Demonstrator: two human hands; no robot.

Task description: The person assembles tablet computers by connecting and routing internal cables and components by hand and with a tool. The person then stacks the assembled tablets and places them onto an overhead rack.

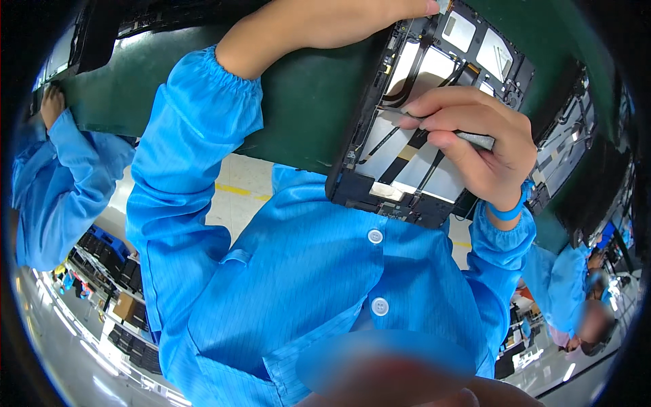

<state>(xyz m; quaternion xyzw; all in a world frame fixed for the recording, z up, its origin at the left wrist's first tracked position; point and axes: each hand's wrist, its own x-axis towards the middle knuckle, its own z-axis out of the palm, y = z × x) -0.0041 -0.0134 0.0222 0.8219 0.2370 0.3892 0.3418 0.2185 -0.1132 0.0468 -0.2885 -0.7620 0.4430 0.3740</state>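
Directly beneath right-hand fingers (434, 119), opened tablet (434, 129).

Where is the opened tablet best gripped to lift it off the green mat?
Likely the opened tablet's black frame at its near left corner, approached from the person's side: that corner juts past the green mat's edge, and the frame is clear of the flat cables inside and of the right hand holding a gray tool.

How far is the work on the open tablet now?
Done: the tablet lies opened, flat cables and metal shields bare. In hand: the right hand holds a grey tool to a cable, and the left hand steadies the far edge. Left: no back cover is on.
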